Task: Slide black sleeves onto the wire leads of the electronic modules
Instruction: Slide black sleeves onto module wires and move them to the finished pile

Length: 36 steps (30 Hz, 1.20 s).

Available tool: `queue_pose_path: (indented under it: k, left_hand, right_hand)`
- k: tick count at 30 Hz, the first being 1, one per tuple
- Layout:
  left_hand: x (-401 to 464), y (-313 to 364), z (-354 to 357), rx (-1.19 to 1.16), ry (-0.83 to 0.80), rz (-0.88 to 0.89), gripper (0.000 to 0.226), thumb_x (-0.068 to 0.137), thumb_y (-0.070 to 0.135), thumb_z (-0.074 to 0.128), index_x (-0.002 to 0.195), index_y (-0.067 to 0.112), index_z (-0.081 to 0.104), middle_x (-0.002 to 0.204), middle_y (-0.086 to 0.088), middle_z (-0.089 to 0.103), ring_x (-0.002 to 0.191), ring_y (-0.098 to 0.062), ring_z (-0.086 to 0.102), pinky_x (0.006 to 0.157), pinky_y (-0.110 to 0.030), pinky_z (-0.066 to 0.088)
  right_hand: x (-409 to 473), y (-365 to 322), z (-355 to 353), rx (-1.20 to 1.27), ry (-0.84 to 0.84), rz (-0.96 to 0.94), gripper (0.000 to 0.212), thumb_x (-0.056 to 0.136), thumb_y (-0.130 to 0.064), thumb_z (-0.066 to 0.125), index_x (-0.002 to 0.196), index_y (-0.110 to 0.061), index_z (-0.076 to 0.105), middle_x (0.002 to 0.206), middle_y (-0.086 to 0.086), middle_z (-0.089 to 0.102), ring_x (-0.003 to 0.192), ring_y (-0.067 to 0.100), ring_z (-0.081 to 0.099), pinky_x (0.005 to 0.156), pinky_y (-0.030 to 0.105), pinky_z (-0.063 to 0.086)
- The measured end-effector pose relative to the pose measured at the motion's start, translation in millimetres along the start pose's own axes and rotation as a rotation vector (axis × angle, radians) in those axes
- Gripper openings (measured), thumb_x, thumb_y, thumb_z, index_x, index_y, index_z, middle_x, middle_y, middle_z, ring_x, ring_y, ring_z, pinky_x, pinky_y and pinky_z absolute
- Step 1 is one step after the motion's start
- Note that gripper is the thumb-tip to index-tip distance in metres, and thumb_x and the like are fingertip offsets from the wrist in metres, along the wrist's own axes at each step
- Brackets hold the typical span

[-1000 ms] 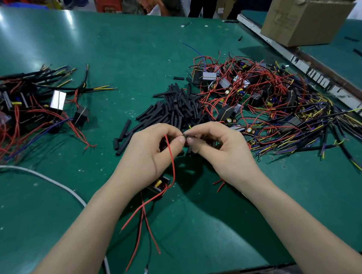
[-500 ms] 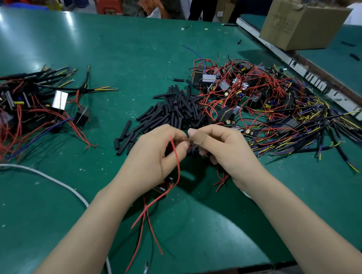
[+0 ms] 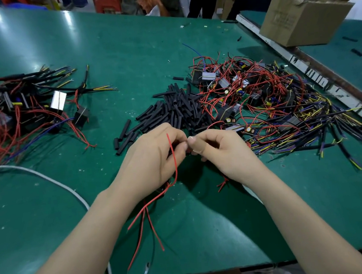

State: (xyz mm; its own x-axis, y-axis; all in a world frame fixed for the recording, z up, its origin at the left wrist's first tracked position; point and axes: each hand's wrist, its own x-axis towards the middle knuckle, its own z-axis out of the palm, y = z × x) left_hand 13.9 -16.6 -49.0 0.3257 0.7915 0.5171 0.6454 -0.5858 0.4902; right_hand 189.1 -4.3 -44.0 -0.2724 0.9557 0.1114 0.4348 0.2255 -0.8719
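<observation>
Far to the left of my fingers lies the finished pile [image 3: 16,114] of modules, their leads already in black sleeves, and a white cable [image 3: 46,177] curves across the desk [image 3: 122,53] toward me. I do not touch these.

My left hand [image 3: 153,159] has its fingers [image 3: 180,147] clenched on the leads of one module; a red wire [image 3: 173,157] loops over the thumb, and more red ends hang below the wrist toward the desk edge. The module itself is hidden under the palm. Just to the right, my right hand [image 3: 219,153] pinches something small and dark against the left fingertips. I judge it is a sleeve, but it is almost covered.

The risk I see: the lead ends are thin and soft, so if I push crooked they may bend or spread at the sleeve mouth and not enter. The hanging wires could also catch the desk edge.

Behind my fingers is the heap of loose sleeves [image 3: 172,108], and to the right the unfinished modules [image 3: 260,97].

Compared with one second ago, both hands have moved slightly away from me, and the fingertips are closer together.
</observation>
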Motion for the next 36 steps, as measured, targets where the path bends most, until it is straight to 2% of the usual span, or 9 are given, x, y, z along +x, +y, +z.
queue_pose_path:
  k: [4, 8, 13, 17, 22, 27, 31, 33, 36]
  left_hand:
    - [1.7, -2.1, -1.9, -0.067, 0.013, -0.008, 0.017, 0.089, 0.022, 0.055, 0.092, 0.008, 0.066, 0.081, -0.003, 0.059, 0.073, -0.023, 0.056, 0.068, -0.040, 0.046]
    - [2.1, -1.9, -3.8, -0.103, 0.011, -0.004, 0.016, 0.089, 0.021, 0.057, 0.091, 0.010, 0.067, 0.080, 0.002, 0.058, 0.074, -0.013, 0.053, 0.070, -0.027, 0.043]
    - [2.4, -3.3, -3.6, -0.096, 0.012, -0.009, 0.017, 0.090, 0.023, 0.056, 0.091, 0.011, 0.067, 0.079, 0.004, 0.057, 0.074, -0.009, 0.051, 0.070, -0.020, 0.040]
    - [2.6, -5.0, -4.6, -0.117, 0.037, -0.026, 0.014, 0.089, 0.023, 0.059, 0.090, 0.012, 0.068, 0.081, 0.004, 0.062, 0.075, -0.005, 0.052, 0.071, -0.018, 0.041]
    - [3.7, -6.1, -4.8, -0.129, 0.024, -0.051, 0.018, 0.087, 0.027, 0.058, 0.090, 0.014, 0.069, 0.080, 0.017, 0.057, 0.077, 0.012, 0.050, 0.072, -0.003, 0.034]
    - [3.4, -8.6, -4.9, -0.114, -0.011, -0.073, 0.023, 0.087, 0.030, 0.056, 0.090, 0.013, 0.070, 0.079, 0.013, 0.057, 0.077, -0.001, 0.051, 0.073, -0.012, 0.038]
    - [1.2, -12.2, -4.5, -0.073, -0.009, -0.096, 0.020, 0.087, 0.030, 0.055, 0.091, 0.014, 0.067, 0.082, 0.005, 0.060, 0.077, -0.014, 0.056, 0.073, -0.029, 0.043]
    - [1.0, -13.2, -4.1, -0.063, -0.008, -0.090, 0.019, 0.087, 0.030, 0.056, 0.091, 0.015, 0.067, 0.082, 0.006, 0.059, 0.077, -0.013, 0.055, 0.073, -0.026, 0.043]
    - [1.9, -13.8, -4.4, -0.062, -0.010, -0.070, 0.017, 0.088, 0.028, 0.060, 0.091, 0.013, 0.068, 0.081, 0.009, 0.057, 0.077, -0.004, 0.051, 0.071, -0.012, 0.038]
  right_hand:
    - [-0.5, 3.3, 2.5, -0.229, 0.119, -0.320, 0.021, 0.093, -0.027, 0.059, 0.088, -0.010, 0.071, 0.079, 0.000, 0.062, 0.074, 0.012, 0.055, 0.071, 0.023, 0.043]
    - [-0.4, 5.7, 0.6, -0.255, 0.148, -0.422, 0.024, 0.093, -0.024, 0.057, 0.086, -0.005, 0.070, 0.079, 0.004, 0.060, 0.069, 0.011, 0.055, 0.066, 0.022, 0.043]
    - [-1.8, 5.8, 3.0, -0.215, 0.178, -0.413, 0.024, 0.093, -0.023, 0.058, 0.084, -0.004, 0.069, 0.078, 0.005, 0.059, 0.054, 0.006, 0.054, 0.058, 0.021, 0.043]
    - [-2.9, 5.5, 7.3, -0.227, 0.215, -0.438, 0.022, 0.093, -0.020, 0.056, 0.082, -0.004, 0.066, 0.077, 0.003, 0.057, 0.058, 0.008, 0.053, 0.060, 0.019, 0.040]
    - [-4.3, 5.8, 10.4, -0.205, 0.213, -0.424, 0.020, 0.095, -0.014, 0.056, 0.080, -0.002, 0.064, 0.077, 0.004, 0.056, 0.058, 0.014, 0.055, 0.058, 0.019, 0.039]
    - [-3.8, 7.2, 8.3, -0.196, 0.168, -0.349, 0.021, 0.096, -0.017, 0.055, 0.084, -0.004, 0.067, 0.081, 0.000, 0.057, 0.052, 0.011, 0.060, 0.057, 0.021, 0.044]
    - [-2.5, 7.8, 4.7, -0.204, 0.073, -0.240, 0.040, 0.094, -0.037, 0.042, 0.092, -0.008, 0.070, 0.079, -0.013, 0.054, 0.067, 0.007, 0.059, 0.066, 0.012, 0.042]
    - [-1.9, 8.7, 3.6, -0.166, 0.035, -0.172, 0.040, 0.093, -0.041, 0.042, 0.094, -0.012, 0.069, 0.078, -0.014, 0.056, 0.071, 0.001, 0.058, 0.068, 0.009, 0.040]
    - [-1.2, 9.7, 3.4, -0.076, 0.009, -0.102, 0.017, 0.095, -0.035, 0.052, 0.089, -0.027, 0.065, 0.080, -0.013, 0.060, 0.068, 0.000, 0.059, 0.068, 0.013, 0.044]
